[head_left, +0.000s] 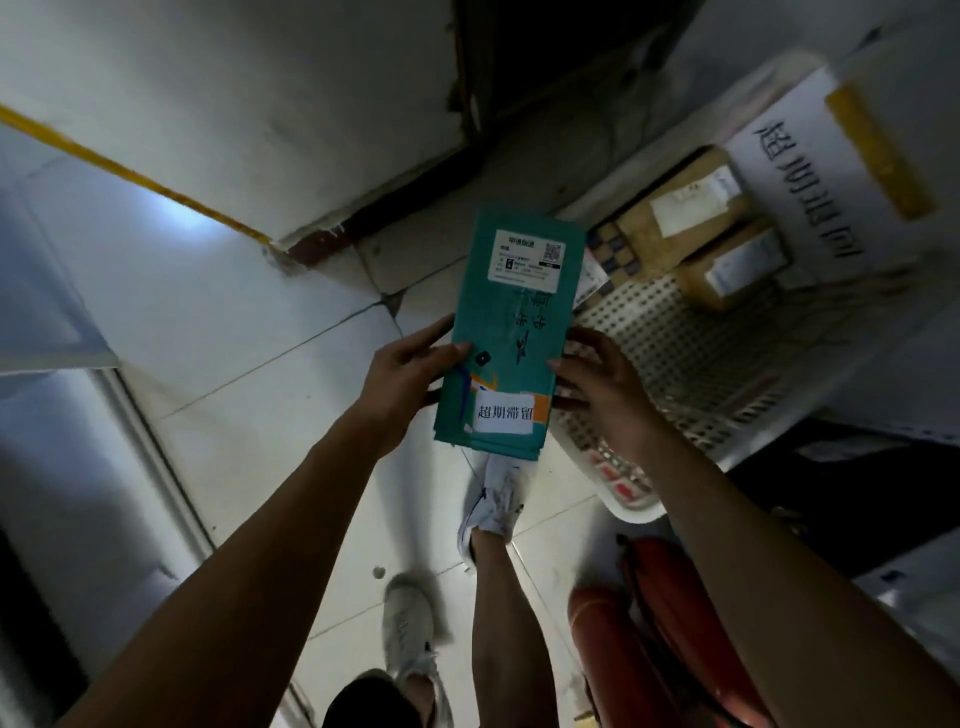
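Observation:
A flat green parcel (511, 322) hangs in mid-air above the floor, held between both hands. It carries a white shipping label at its far end and a white sticker with printed characters near its close end. My left hand (402, 379) grips its left edge, thumb on top. On the right edge, my right hand (597, 384) holds it with fingers curled onto the face. The parcel's underside is hidden.
A white perforated plastic basket (691, 358) stands to the right on the floor, holding brown cardboard parcels (685, 213). A white sign with large characters (810, 187) leans behind it. Red cylinders (670, 639) lie at the lower right. My feet in pale shoes (493, 499) stand on white floor tiles.

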